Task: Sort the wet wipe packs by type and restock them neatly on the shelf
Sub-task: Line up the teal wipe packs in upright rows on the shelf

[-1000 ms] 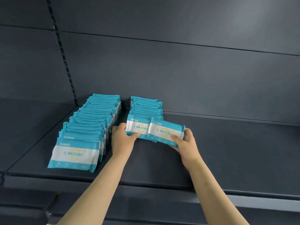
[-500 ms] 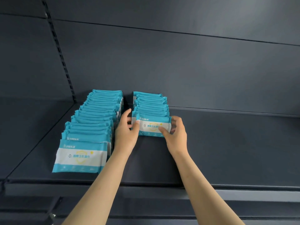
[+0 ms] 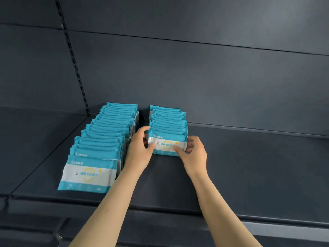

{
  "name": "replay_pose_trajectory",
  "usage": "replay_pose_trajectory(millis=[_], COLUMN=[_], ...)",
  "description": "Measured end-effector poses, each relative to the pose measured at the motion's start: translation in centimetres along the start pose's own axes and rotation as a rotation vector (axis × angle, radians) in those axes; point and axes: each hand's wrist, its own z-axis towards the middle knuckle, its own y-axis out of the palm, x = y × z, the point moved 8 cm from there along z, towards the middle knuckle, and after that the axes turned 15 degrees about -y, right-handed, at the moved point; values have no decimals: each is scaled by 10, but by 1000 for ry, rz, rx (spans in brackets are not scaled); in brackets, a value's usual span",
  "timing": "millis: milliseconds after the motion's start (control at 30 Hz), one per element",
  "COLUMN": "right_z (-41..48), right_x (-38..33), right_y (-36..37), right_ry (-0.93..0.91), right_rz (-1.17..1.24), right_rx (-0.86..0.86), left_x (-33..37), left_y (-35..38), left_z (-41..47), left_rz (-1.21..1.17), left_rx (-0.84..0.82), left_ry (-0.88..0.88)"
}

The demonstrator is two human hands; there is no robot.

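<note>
I see the front pack (image 3: 167, 144) of the short row (image 3: 169, 120) held between both hands. The left hand (image 3: 138, 150) grips its left end, with the thumb on the white face and the fingers curled behind. The right hand (image 3: 193, 154) grips the right end, with the thumb on the lower front and the fingers bent round the edge. The pack stands tilted back against the packs behind it, its bottom edge on the dark shelf (image 3: 249, 166). Just left of the left hand, the long row (image 3: 106, 139) of the same teal and white packs runs from the back panel (image 3: 195, 77) toward the shelf's front edge.
</note>
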Motion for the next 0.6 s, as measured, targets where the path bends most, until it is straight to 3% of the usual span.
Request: replay_pose_trajectory(millis=[167, 367, 600], right_z=[-1, -13, -90], right_x=[2, -42, -93], right_y=[-14, -50, -91], right_ry=[159, 180, 165], right_rz=[243, 340, 398], right_rx=[20, 145, 364], left_x=[7, 38, 51], left_y=[-6, -40, -69], left_z=[-1, -26, -83], left_rz=[-28, -207, -523], left_rx=[-25, -36, -322], left_ry=[-83, -40, -8])
